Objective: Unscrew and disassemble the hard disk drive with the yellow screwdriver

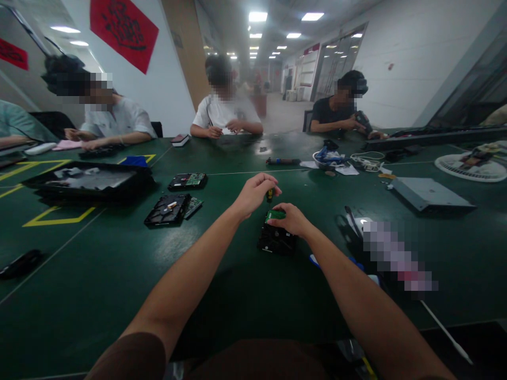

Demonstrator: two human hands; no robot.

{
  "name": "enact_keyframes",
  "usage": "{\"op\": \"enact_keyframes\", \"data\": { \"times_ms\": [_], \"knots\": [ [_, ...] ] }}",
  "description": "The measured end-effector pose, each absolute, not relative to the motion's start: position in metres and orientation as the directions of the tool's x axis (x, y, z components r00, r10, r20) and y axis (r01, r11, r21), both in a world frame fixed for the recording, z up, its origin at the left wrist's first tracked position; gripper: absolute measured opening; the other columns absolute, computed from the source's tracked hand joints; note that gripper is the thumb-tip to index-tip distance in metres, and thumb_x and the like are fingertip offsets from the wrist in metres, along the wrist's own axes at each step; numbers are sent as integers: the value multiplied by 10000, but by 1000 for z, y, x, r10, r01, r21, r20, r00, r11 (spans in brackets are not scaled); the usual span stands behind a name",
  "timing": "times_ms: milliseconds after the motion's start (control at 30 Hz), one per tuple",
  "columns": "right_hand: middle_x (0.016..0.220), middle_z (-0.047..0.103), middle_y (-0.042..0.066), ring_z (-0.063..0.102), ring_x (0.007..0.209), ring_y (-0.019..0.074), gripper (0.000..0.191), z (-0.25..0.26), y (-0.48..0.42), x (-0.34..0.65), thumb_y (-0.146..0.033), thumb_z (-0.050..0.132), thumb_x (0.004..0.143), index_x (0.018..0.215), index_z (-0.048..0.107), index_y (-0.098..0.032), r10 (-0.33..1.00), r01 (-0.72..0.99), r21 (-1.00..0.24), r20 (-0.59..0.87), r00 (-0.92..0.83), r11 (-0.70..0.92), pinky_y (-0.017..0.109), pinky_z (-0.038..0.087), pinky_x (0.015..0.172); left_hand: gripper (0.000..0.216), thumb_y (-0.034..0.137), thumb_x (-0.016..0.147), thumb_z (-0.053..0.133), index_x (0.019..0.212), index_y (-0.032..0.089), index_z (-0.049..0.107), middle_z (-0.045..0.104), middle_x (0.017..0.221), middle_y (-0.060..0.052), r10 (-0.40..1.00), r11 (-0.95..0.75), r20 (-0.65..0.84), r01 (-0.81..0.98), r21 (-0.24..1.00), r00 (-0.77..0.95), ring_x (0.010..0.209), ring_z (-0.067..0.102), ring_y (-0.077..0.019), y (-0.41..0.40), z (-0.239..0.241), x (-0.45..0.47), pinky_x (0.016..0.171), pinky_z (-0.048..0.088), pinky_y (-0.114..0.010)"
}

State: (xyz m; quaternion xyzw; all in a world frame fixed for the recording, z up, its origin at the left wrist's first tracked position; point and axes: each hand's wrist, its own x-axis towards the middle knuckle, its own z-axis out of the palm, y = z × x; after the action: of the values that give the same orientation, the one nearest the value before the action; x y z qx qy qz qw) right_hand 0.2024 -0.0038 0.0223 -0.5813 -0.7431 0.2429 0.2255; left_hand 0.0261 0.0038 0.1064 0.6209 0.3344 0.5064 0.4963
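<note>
A black hard drive [276, 240] lies on the green table straight ahead of me. Over its far end, my right hand [293, 219] pinches a small green circuit board [276, 215]; whether the board touches the drive I cannot tell. My left hand [257, 192] is raised just beyond, its fingers closed around a small screwdriver [270, 195] with a yellow and black handle. The screwdriver's tip is not clearly visible. To the left lie another opened hard drive [166, 209] with a loose circuit board [193, 207] beside it, and a further hard drive [188, 180] behind.
A black tray [91, 182] with loose parts stands at left. On the right are a grey metal box [431, 192], a bowl of blue items [330, 158] and a long blurred-out object [396, 253]. A dark tube-shaped tool [283, 161] lies farther back. Several people sit across the table.
</note>
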Motion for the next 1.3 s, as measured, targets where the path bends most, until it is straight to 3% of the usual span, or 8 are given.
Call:
{"op": "enact_keyframes", "data": {
  "times_ms": [200, 467, 667, 867, 1067, 1300],
  "knots": [
    [1216, 713, 79, 668, 1106, 250, 528, 25, -6, 202, -516, 850, 753, 1195, 732, -253, 976, 752, -628, 56, -212, 199, 366, 497, 954, 151, 296, 866, 613, 776, 203, 692, 685, 814, -26, 903, -417, 403, 80, 905, 147, 802, 603, -176, 11, 103, 23, 740, 465, -304],
    [1199, 719, 73, 676, 1092, 247, 498, 26, -6, 200, -491, 859, 751, 1177, 740, -263, 978, 762, -620, 43, -205, 187, 370, 503, 953, 114, 276, 870, 591, 908, 188, 652, 724, 808, -40, 929, -254, 280, -134, 958, 240, 786, 659, -171, 8, 105, 26, 778, 499, -314],
    [1189, 719, 73, 671, 1096, 251, 516, 24, -5, 201, -511, 864, 741, 1179, 739, -267, 980, 758, -626, 50, -195, 183, 378, 499, 959, 128, 311, 871, 658, 820, 194, 650, 680, 809, -18, 933, -339, 337, -2, 941, 124, 773, 608, -153, 10, 103, 26, 730, 475, -278],
    [1196, 710, 79, 667, 1094, 251, 523, 24, -4, 202, -503, 862, 744, 1189, 737, -258, 976, 750, -632, 48, -211, 193, 381, 491, 960, 134, 282, 917, 567, 989, 185, 625, 718, 790, -35, 933, -251, 275, -125, 960, 235, 756, 653, -168, 9, 102, 27, 739, 494, -308],
    [1193, 713, 74, 671, 1087, 247, 505, 26, -6, 201, -509, 851, 756, 1181, 739, -262, 976, 751, -631, 50, -210, 194, 378, 491, 960, 116, 299, 896, 655, 873, 186, 644, 704, 824, -28, 919, -374, 369, 8, 927, 141, 768, 631, -151, 12, 101, 26, 737, 487, -284],
    [1186, 721, 72, 669, 1103, 249, 510, 27, -6, 201, -508, 859, 746, 1175, 743, -259, 977, 756, -626, 49, -205, 190, 369, 490, 969, 163, 297, 968, 525, 952, 179, 637, 731, 817, -45, 903, -356, 352, -29, 934, 245, 758, 665, -161, 9, 103, 25, 738, 499, -295]
  ]
}}
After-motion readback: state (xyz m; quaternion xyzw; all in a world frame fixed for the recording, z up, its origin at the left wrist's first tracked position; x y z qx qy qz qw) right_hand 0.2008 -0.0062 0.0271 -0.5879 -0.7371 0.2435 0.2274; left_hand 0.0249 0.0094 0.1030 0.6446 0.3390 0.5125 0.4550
